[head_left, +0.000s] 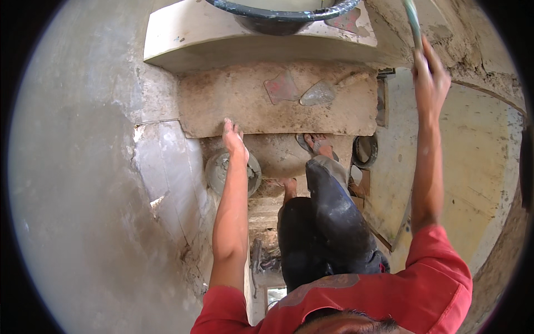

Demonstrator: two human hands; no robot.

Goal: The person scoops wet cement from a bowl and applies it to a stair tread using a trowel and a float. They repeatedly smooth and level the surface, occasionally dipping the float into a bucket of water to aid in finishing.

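My left hand is stretched forward with its fingers apart and nothing in them. It hovers near a step's front edge, over a round grey pail that my forearm partly covers; the pail seems to hold a grey mix. Raised at the far right, my right hand is closed round a pale green stick-like handle. The handle's far end runs out of the picture, so its kind cannot be told. On the step lie a worn reddish flat plate and a grey, mortar-smeared trowel-like blade.
A wide black basin of pale liquid stands on the white upper step, beside another reddish piece. A smooth grey wall rises on the left. A yellowish board and a black ring-shaped object are at right.
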